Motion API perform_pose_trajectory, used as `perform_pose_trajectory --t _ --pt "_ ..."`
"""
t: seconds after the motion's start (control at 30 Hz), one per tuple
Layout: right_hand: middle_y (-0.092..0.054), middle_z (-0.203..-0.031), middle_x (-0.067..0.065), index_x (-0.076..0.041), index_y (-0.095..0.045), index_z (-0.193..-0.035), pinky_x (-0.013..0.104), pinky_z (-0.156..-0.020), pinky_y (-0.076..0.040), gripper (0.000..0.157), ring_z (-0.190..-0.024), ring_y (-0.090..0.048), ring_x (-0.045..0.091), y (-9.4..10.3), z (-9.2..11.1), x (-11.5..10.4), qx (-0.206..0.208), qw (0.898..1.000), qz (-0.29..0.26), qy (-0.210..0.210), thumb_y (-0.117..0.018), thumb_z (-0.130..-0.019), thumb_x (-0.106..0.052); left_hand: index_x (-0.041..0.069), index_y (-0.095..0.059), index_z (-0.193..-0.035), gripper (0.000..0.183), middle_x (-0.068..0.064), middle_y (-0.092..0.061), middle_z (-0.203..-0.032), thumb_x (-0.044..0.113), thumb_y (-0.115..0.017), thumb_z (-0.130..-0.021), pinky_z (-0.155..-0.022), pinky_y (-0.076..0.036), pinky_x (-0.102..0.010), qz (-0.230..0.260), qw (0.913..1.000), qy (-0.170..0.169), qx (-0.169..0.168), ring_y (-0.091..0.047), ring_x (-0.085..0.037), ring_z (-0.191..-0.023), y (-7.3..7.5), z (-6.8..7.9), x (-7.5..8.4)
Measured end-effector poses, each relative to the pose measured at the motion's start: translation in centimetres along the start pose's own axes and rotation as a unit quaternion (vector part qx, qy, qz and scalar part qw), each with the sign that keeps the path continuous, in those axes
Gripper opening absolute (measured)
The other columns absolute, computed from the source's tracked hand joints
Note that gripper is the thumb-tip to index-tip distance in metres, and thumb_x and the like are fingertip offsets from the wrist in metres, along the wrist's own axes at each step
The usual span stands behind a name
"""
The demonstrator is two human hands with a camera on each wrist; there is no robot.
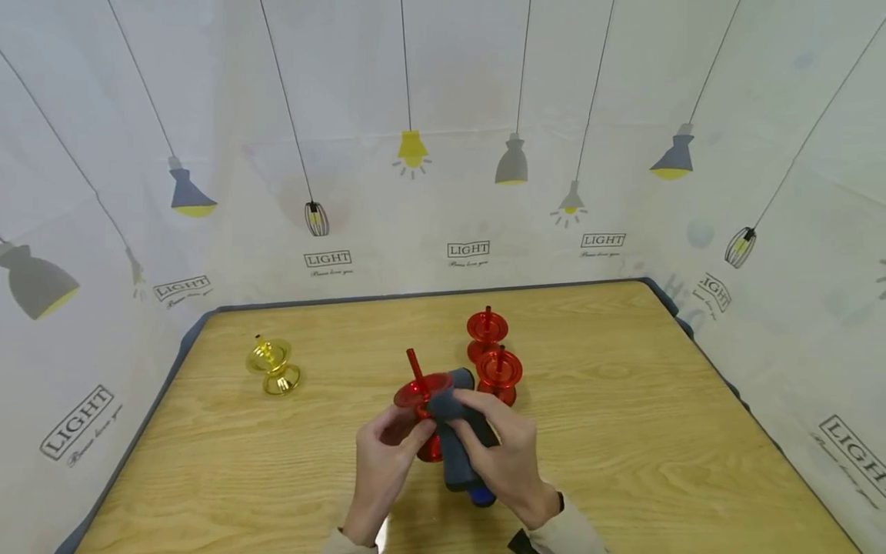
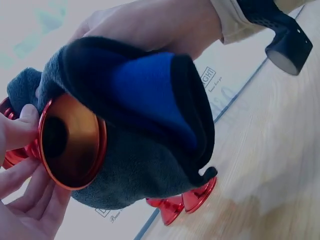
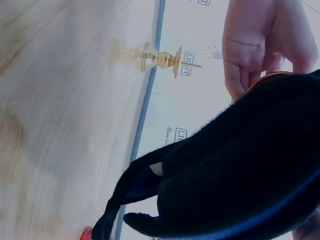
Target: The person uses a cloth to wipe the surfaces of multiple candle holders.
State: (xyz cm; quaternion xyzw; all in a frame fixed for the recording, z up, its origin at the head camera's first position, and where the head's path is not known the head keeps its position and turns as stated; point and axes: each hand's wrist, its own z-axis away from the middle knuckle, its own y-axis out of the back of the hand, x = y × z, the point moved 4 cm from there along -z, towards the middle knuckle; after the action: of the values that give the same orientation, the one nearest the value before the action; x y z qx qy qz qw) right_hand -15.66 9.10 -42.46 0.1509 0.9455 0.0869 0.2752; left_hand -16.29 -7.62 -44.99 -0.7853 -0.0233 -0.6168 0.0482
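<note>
Held above the table is a shiny red candlestick (image 1: 410, 397) with a dish, a thin spike on top and a flared foot. My left hand (image 1: 384, 454) grips it by the stem below the dish, and the left wrist view shows the hollow underside of its foot (image 2: 82, 142). With thumb and fingers my right hand (image 1: 511, 445) pinches a dark grey-blue cloth (image 1: 458, 454) against the stem, just under the dish. The rest of the cloth hangs in folds and shows a bright blue side (image 2: 145, 90). In the right wrist view the cloth (image 3: 245, 155) hides most of the candlestick.
Two more red candlesticks (image 1: 487, 328) stand close together on the wooden table (image 1: 623, 431), beyond the right hand. A gold candlestick (image 1: 268, 356) stands at the left. Around the table hangs a white curtain (image 1: 388, 223) printed with lamps.
</note>
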Motion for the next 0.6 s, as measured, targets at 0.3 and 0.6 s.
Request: perform_pose_trajectory --t 0.3,0.6 --pt "-0.075 -0.101 0.017 -0.003 -0.069 -0.118 0.023 -0.072 -0.060 0.034 -0.085 -0.073 0.011 -0.2 0.2 0.8 -0.008 0.989 -0.103 -0.110 -0.073 -0.087 0.009 -0.001 -0.067 -0.123 0.028 0.001 -0.075 -0.105 0.003 -0.068 -0.095 -0.086 -0.057 -0.026 0.067 0.9957 0.027 -0.058 -0.070 -0.013 -0.096 0.8 0.0 -0.7" --pt "-0.077 -0.105 0.011 -0.008 -0.071 -0.119 0.022 -0.077 -0.059 0.035 -0.089 -0.075 0.016 -0.2 0.5 1.0 -0.002 0.991 -0.044 -0.126 -0.077 -0.086 0.003 -0.007 -0.064 -0.126 0.031 -0.015 -0.072 -0.113 0.007 -0.065 -0.099 -0.087 -0.055 -0.022 0.043 0.9978 0.048 -0.015 -0.068 -0.010 -0.099 0.1 0.5 -0.3"
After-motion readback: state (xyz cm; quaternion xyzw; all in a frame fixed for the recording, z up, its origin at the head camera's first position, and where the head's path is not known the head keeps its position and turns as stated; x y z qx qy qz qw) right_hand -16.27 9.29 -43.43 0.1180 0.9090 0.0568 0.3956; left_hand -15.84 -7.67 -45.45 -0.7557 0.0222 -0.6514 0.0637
